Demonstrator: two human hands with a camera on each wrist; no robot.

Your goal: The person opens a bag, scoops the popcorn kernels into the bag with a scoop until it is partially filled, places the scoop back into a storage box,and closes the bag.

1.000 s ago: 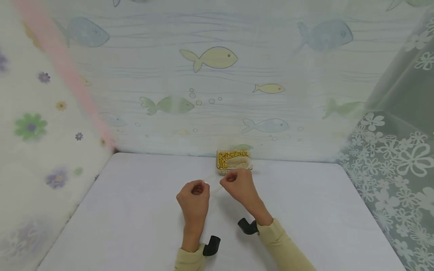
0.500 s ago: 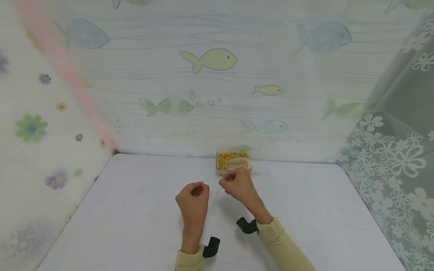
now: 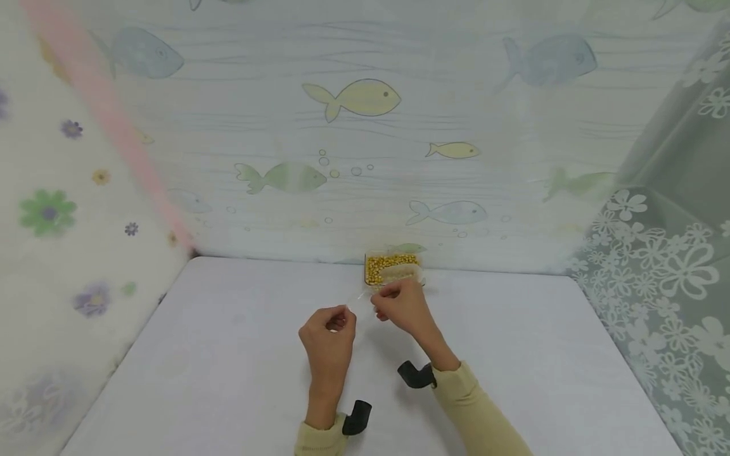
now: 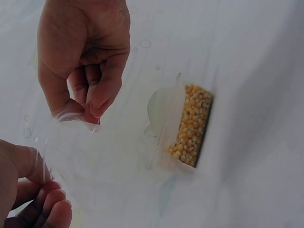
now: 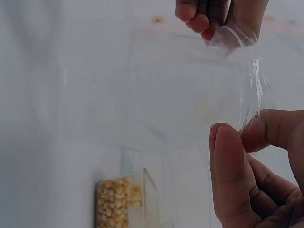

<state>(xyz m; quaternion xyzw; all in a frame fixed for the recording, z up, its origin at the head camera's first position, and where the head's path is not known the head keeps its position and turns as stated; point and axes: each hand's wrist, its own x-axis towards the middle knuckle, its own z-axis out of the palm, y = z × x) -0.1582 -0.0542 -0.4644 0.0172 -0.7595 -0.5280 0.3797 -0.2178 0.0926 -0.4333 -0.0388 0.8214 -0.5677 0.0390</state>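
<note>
A clear plastic bag hangs between the two hands, its open mouth stretched between them in both wrist views; it is barely visible in the head view. My left hand pinches one side of the bag's rim between thumb and fingertips. Opposite it, my right hand pinches the other side of the rim, its fingers curled. Just beyond the right hand stands a clear box of yellow corn kernels, with a whitish translucent scoop-like piece lying in it. The left wrist view shows the kernels beyond the bag.
Both hands are above a white-covered table. The corn box stands at its back edge against a fish-printed curtain. Flowered curtains hang left and right. A black curved mount juts from each wrist.
The left hand has shifted slightly right and the right hand slightly up and forward, both keeping their pinch on the bag. The corn box has not moved.
</note>
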